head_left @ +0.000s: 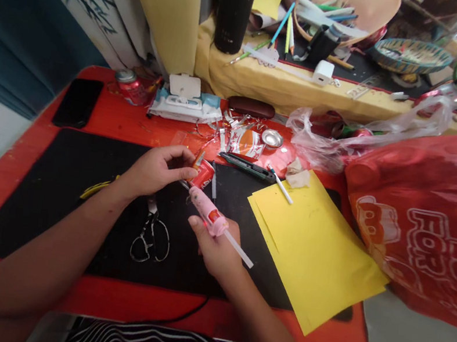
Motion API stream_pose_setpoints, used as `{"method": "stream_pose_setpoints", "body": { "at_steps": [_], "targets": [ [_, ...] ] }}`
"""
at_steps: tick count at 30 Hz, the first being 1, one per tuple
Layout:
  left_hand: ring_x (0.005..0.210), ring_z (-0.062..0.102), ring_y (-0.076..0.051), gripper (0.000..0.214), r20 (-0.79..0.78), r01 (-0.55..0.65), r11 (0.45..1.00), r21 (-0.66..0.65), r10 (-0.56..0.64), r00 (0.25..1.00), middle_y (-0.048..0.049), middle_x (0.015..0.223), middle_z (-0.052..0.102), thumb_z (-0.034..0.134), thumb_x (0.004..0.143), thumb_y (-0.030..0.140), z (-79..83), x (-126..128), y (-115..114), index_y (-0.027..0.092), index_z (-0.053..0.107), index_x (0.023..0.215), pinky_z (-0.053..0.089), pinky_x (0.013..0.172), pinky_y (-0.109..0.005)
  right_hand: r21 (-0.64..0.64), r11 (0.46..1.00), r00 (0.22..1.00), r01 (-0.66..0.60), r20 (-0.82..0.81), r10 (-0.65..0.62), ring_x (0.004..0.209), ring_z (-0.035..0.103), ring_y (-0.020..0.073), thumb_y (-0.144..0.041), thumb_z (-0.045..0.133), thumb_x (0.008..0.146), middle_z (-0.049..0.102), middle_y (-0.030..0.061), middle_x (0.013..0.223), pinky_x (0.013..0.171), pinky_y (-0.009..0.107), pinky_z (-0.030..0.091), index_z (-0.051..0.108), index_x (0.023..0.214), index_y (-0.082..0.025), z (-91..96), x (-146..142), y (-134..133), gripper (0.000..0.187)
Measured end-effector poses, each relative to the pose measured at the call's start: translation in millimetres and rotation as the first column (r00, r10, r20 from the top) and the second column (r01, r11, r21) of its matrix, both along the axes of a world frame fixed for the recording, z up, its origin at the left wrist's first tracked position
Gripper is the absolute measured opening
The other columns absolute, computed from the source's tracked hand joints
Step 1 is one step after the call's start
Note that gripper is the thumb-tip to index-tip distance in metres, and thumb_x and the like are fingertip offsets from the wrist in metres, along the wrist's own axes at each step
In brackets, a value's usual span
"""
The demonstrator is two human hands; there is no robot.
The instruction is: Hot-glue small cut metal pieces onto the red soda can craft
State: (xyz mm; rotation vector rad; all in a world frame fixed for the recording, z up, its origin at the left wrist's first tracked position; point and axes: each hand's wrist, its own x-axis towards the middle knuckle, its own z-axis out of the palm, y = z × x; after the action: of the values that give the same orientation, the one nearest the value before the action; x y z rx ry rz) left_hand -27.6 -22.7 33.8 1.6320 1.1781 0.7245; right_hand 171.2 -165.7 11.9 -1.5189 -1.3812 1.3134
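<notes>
My right hand (217,248) grips a pink glue gun (208,213), nozzle at ten o'clock, toward the red can scrap (203,174) my left hand (158,170) clasps; one slip could burn me.

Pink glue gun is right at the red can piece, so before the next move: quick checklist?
Glue stick in pink glue gun: ok, protrudes from the rear.
Right hand on gun: ok, gripping it.
Left hand on red can piece: ok, holding it.
Nozzle touching can: cannot tell.
Gun hot: cannot tell.
Scissors clear of hands: ok, lying apart on the black mat.
</notes>
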Motion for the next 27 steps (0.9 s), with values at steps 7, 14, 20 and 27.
{"method": "stream_pose_setpoints", "body": {
  "at_steps": [7, 14, 20, 27],
  "targets": [
    [0.077, 0.062, -0.018, 0.049, 0.003, -0.011, 1.000, 0.001, 0.011, 1.000, -0.0008, 0.084, 0.069, 0.094, 0.076, 0.062, -1.8, -1.1, 0.3, 0.020, 0.073, 0.090, 0.053, 0.072, -0.029, -0.001, 1.000, 1.000, 0.010, 0.008, -0.010, 0.057, 0.070, 0.0223, -0.059, 0.071, 0.104, 0.069, 0.0005, 0.057, 0.051, 0.026, 0.050, 0.086, 0.127, -0.022, 0.1, 0.5, -0.5, 0.046],
    [0.078, 0.062, -0.018, 0.048, 0.004, -0.003, 1.000, -0.003, 0.003, 1.000, -0.0008, 0.086, 0.069, 0.094, 0.077, 0.060, -4.5, -2.9, 1.2, 0.020, 0.074, 0.092, 0.053, 0.073, -0.029, 0.003, 1.000, 1.000, 0.017, 0.006, -0.017, 0.059, 0.070, 0.0223, -0.058, 0.073, 0.103, 0.070, 0.0005, 0.059, 0.052, 0.026, 0.051, 0.086, 0.130, -0.023, 2.1, 0.7, 0.3, 0.046],
    [0.077, 0.062, -0.017, 0.048, 0.002, 0.001, 1.000, -0.001, -0.001, 1.000, -0.0002, 0.085, 0.068, 0.094, 0.077, 0.061, -5.2, -3.8, 1.0, 0.019, 0.074, 0.092, 0.052, 0.071, -0.028, 0.000, 1.000, 1.000, 0.014, -0.007, -0.014, 0.057, 0.068, 0.0207, -0.056, 0.071, 0.104, 0.069, -0.0002, 0.059, 0.052, 0.025, 0.050, 0.082, 0.142, -0.021, 2.5, 0.2, -0.6, 0.053],
    [0.078, 0.063, -0.019, 0.048, 0.008, -0.006, 1.000, -0.011, 0.006, 1.000, -0.0011, 0.085, 0.070, 0.095, 0.075, 0.060, -2.5, -2.0, 0.9, 0.020, 0.075, 0.091, 0.053, 0.073, -0.029, 0.013, 0.999, 0.999, 0.032, -0.035, -0.032, 0.060, 0.066, 0.0201, -0.053, 0.073, 0.102, 0.069, 0.0000, 0.061, 0.051, 0.024, 0.049, 0.083, 0.141, -0.022, 3.4, 0.2, 0.0, 0.051]
  ]
}}
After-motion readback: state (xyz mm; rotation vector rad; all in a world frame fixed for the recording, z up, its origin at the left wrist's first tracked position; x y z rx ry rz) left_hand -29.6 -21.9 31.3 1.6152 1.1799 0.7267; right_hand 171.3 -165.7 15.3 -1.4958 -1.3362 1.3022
